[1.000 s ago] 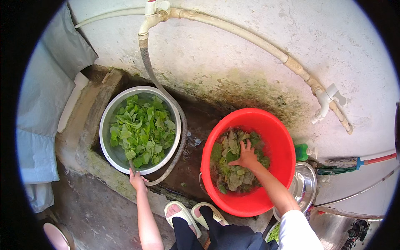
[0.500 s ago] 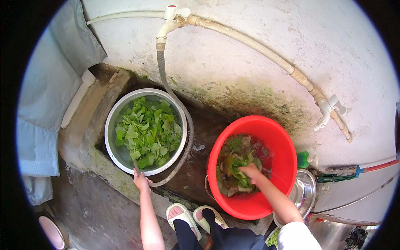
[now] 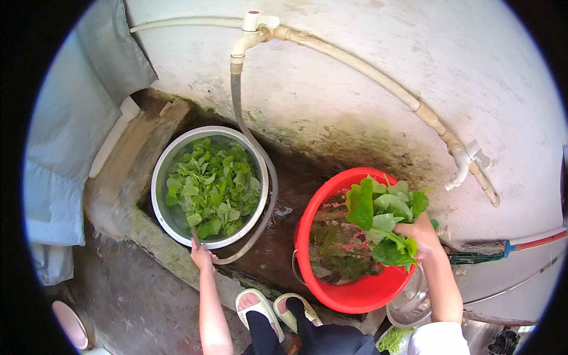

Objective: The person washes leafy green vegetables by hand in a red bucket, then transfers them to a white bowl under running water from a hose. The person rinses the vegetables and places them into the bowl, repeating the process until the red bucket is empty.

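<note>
My left hand [image 3: 203, 255] is closed around the end of a grey hose [image 3: 272, 195] at the front rim of a steel basin [image 3: 156, 195] full of green leaves [image 3: 213, 183]. The hose end reaches into the basin. My right hand [image 3: 423, 235] grips a bunch of wet leafy greens [image 3: 383, 208] above the right part of a red bucket [image 3: 340, 299]. More leaves lie in murky water in the bucket.
Taps [image 3: 254, 29] [image 3: 464, 163] and pipes run along the stained wall. A grey sheet [image 3: 71, 148] hangs at left. A steel bowl [image 3: 408, 310] and a mop [image 3: 473, 251] are at right. My sandaled feet [image 3: 254, 305] stand on wet concrete.
My right hand has come up and rightward out of the bucket, lifting a bunch of greens from it. My left hand still holds the hose at the basin.
</note>
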A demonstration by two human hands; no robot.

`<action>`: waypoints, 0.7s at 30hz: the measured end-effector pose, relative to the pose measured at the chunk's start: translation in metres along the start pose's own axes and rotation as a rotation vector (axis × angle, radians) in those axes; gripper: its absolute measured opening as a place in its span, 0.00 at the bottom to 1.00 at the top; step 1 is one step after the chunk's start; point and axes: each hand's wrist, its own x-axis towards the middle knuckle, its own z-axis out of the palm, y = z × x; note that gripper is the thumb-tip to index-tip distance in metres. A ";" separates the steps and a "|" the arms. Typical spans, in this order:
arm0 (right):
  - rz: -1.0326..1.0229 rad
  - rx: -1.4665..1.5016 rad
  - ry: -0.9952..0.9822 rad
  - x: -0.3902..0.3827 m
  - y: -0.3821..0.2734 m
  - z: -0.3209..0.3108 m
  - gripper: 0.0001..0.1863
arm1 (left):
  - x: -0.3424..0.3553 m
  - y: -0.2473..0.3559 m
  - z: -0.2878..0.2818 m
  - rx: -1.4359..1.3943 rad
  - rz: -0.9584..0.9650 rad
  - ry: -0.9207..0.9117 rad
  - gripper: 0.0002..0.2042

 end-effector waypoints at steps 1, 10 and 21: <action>-0.024 0.003 0.001 -0.002 -0.007 0.004 0.24 | -0.002 0.001 0.002 0.002 -0.005 0.007 0.28; -0.247 -0.145 -0.225 0.045 -0.038 0.100 0.25 | -0.003 0.005 -0.002 0.015 0.026 0.027 0.28; -0.120 -0.551 -0.265 0.186 0.092 0.284 0.59 | -0.010 0.006 0.014 -0.023 -0.009 -0.023 0.28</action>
